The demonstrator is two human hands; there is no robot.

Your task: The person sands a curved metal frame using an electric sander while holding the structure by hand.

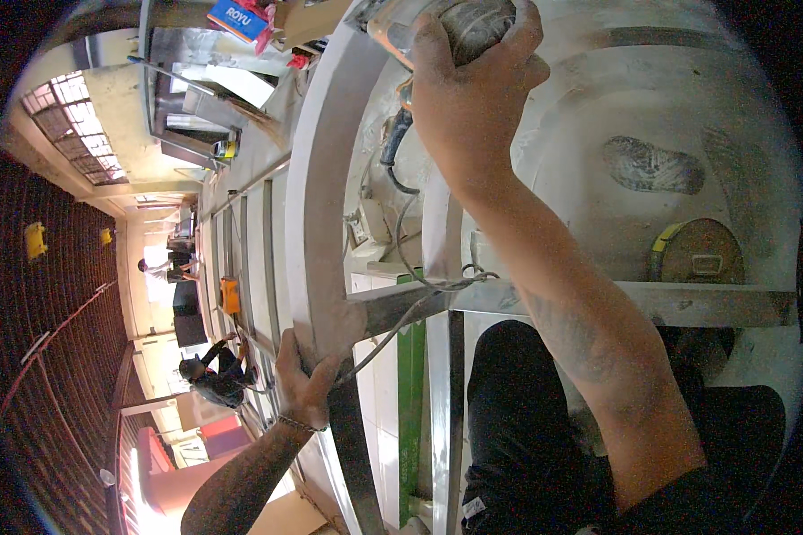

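Clutching a power tool (480, 31), right hand (468, 102) hangs over dusty workshop floor (580, 236); left hand (303, 390) clasps frame (323, 196).

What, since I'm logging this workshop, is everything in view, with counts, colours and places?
Power tool: one, dark and orange, top centre
Cable: one, grey, centre
Metal frame: one, grey, centre
Dusty surface: one, greyish, right
Round object: one, brown, yellow-edged, right
Green bar: one, green, lower centre
Blue box: one, mostly blue, upper left
Ceiling fixtures: two, yellow, far left
Co-workers: at least two, nearer in dark clothes, left background
Background clutter: too small to count
Left hand: one, bare, on the metal frame
Right hand: one, bare, around the power tool
Trousers: one pair, black, lower right
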